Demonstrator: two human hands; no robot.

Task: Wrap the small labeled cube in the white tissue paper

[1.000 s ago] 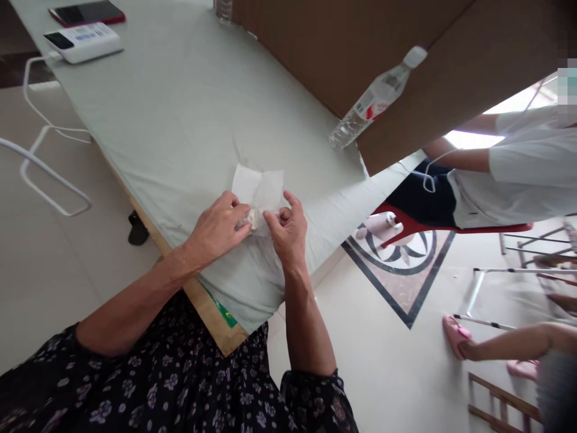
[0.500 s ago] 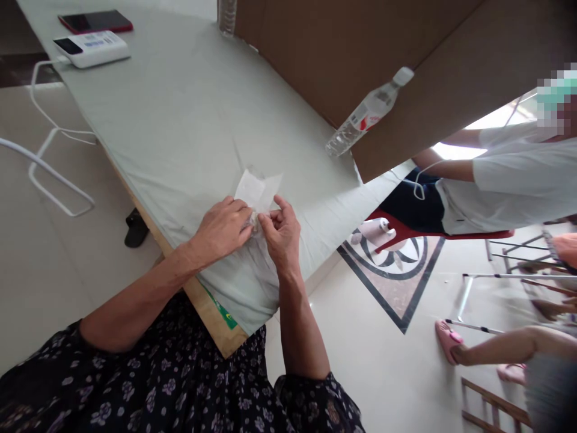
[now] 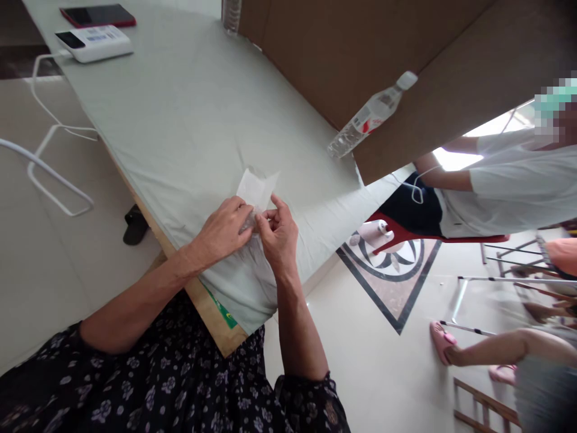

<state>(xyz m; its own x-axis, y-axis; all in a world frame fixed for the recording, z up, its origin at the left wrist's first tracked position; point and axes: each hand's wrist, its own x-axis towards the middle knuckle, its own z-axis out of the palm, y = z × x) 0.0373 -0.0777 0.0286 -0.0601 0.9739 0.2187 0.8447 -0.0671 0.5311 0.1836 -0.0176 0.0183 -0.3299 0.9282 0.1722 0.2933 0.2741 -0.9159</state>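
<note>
My left hand [image 3: 224, 228] and my right hand [image 3: 278, 234] meet over a small white translucent paper wrapper [image 3: 258, 187] lying on the pale green table cloth [image 3: 180, 120]. Both hands pinch the wrapper's near end, fingers curled together, thumbs against fingertips. What sits inside the folded part between my fingers is hidden. The wrapper's far flap sticks out beyond my fingertips.
A clear plastic water bottle [image 3: 367, 117] leans by a large brown cardboard sheet [image 3: 360, 66]. A white device [image 3: 94, 42] with a cable and a red-cased phone [image 3: 97, 15] lie at the far left. Another person in white [image 3: 509, 183] sits at the right on a red chair.
My right hand's fingers have closed in toward my left hand, and the wrapper's flap has folded narrower. The camera view has shifted slightly.
</note>
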